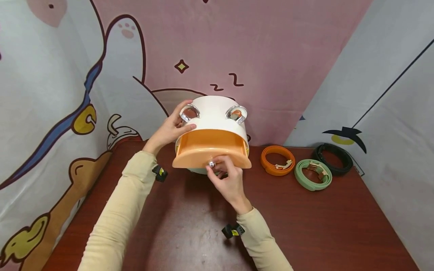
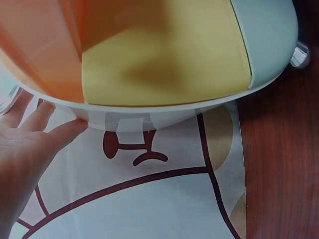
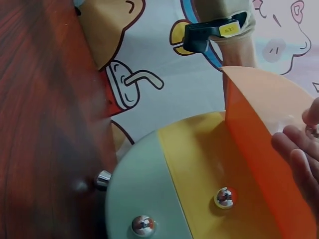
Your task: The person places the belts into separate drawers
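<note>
A small white drawer cabinet (image 1: 213,113) with two chrome rings on top stands at the table's far side. Its orange top drawer (image 1: 190,157) is pulled partway out. My right hand (image 1: 230,182) pinches the silver knob (image 1: 211,164) on that drawer's front between thumb and fingers. Against the cabinet's upper left side, beside one ring, rests my left hand (image 1: 169,130), fingers extended and thumb near the top front edge. Below the orange drawer, the right wrist view shows a yellow drawer (image 3: 199,159) and a green drawer (image 3: 134,184), both closed, each with a silver knob.
Right of the cabinet, three coiled belts lie on the dark red table (image 1: 305,226): an orange belt (image 1: 268,167), a green belt (image 1: 306,183) and a black belt (image 1: 344,162). A cartoon-printed cloth (image 1: 271,75) hangs behind the table and along its sides.
</note>
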{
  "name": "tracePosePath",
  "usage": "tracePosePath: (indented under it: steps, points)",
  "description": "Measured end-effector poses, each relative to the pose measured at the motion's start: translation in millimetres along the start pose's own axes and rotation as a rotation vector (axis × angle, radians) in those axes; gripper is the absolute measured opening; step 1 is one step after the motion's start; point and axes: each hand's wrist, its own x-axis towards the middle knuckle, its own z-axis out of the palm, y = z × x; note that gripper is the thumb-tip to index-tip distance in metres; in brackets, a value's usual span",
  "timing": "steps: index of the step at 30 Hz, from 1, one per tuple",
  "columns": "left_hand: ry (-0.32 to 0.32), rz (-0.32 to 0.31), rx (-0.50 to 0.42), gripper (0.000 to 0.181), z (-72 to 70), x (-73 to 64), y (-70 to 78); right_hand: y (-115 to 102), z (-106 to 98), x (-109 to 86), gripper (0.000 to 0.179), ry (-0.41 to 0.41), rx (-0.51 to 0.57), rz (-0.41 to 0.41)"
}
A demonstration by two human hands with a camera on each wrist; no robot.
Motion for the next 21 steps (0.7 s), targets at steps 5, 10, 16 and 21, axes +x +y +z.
tracePosePath:
  steps: [5, 10, 16, 21]
  points:
    - [0.002, 0.002, -0.006, 0.072, -0.1, -1.1, -1.7, -7, -3, -0.9, 0.027, -0.046, 0.001, 0.032]
    - [0.006, 0.006, -0.020, 0.072, 0.4, -0.5, -2.6, -16, -6, -3.5, 0.026, -0.072, 0.011, 0.108]
    - [0.009, 0.004, -0.018, 0.072, 1.0, 0.5, -1.9, -21, -6, -8.7, 0.025, -0.068, 0.012, 0.141]
    - [0.012, 0.002, -0.022, 0.072, 0.4, -0.4, -2.2, -24, -6, -10.3, 0.026, -0.069, 0.001, 0.132]
